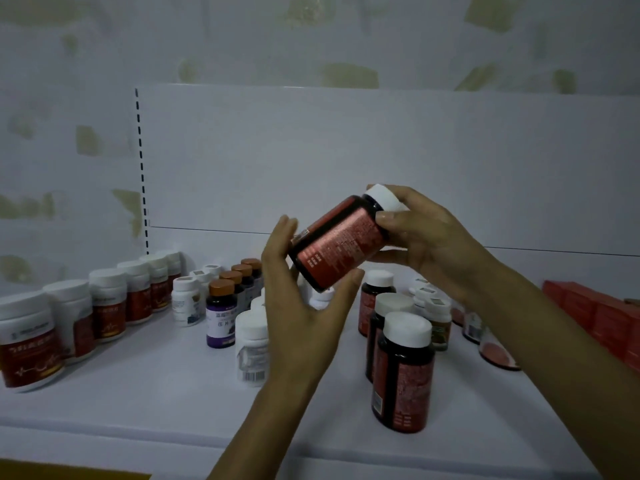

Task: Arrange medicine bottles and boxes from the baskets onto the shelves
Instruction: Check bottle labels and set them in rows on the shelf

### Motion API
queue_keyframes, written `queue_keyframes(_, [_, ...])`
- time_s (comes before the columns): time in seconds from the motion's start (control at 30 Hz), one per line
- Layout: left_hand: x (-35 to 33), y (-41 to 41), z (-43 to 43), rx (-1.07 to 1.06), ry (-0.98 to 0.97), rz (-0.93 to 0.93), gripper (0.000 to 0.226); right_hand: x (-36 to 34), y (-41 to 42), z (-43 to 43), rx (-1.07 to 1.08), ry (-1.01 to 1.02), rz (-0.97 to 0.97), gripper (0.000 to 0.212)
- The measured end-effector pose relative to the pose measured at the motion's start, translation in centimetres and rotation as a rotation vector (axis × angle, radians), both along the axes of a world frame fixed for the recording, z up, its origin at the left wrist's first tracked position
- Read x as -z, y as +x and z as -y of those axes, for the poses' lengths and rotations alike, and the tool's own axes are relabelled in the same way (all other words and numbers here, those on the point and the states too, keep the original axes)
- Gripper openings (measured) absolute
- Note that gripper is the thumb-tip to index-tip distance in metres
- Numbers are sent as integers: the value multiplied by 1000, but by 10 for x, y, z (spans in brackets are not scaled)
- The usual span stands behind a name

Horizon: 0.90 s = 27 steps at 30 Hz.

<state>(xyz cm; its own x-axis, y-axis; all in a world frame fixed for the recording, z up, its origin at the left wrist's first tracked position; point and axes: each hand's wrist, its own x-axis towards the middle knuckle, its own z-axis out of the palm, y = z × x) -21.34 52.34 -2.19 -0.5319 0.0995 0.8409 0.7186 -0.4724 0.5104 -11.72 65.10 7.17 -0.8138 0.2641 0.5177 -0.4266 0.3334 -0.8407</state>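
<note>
A dark bottle with a red label and white cap (341, 242) is tilted in the air above the white shelf (145, 382), cap up to the right. My right hand (419, 233) grips its neck and cap end. My left hand (301, 303) cups its base, thumb under the bottom and fingers behind it. Below on the right stands a row of matching dark red-label bottles (403, 372).
Along the left runs a row of white jars with red labels (29, 341). Mid-shelf stand brown-capped purple-label bottles (221, 313) and small white bottles (252, 351). Red boxes (595, 317) line the right edge. More small bottles sit behind my right forearm.
</note>
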Motion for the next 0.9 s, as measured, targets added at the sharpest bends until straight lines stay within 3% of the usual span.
queue_keyframes(0.13, [28,1,-27,35,-99,160,68,-17,-8,-22,367,161,-61,47])
queue_keyframes(0.33, [51,-3,-42,-57,-326,11,52,-11,-57,-83,760,338,60,53])
queue_keyframes(0.43, [58,-8,-44,-108,-473,-33,55,0,-78,-103,824,394,163,55])
queue_keyframes(0.5, [59,-9,-45,-95,-541,-12,41,3,-89,-110,869,482,245,56])
queue_keyframes(0.57, [58,-11,-47,13,-545,90,30,6,-98,-114,899,591,367,58])
queue_keyframes(0.67, [60,-13,-50,146,-530,255,39,11,-111,-118,894,696,616,64])
queue_keyframes(0.9, [58,-7,-52,163,-622,221,37,32,-131,-133,828,659,891,50])
